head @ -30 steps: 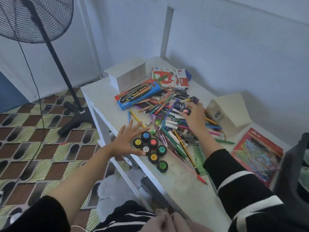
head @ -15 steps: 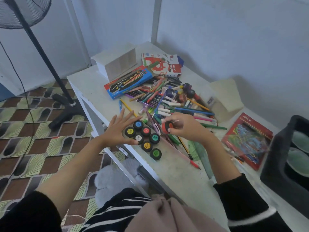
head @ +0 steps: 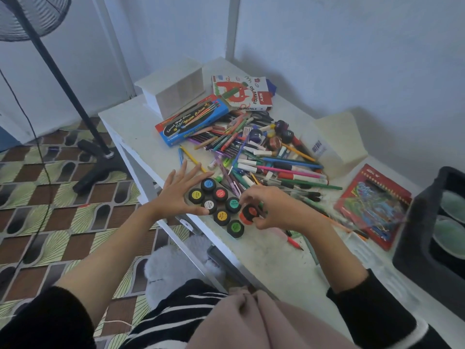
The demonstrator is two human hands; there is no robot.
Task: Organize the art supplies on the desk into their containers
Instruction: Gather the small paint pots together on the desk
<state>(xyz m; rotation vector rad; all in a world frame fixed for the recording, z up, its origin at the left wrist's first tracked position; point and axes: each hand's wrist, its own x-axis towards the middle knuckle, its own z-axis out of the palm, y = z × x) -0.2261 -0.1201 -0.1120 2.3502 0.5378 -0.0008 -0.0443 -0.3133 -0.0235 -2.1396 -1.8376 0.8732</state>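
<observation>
Room in front, pile behind
The desk [head: 271, 263] is bare at its near edge. Farther back, paint pots [head: 221, 193] and a pile of pens [head: 276, 170] block the way; a red book [head: 372, 205] lies right.

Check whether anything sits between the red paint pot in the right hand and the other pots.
Nothing visible does. The right hand grips the red paint pot right beside the teal pot at the group's edge. The left hand lies flat against the group's far side, out of the way.
</observation>
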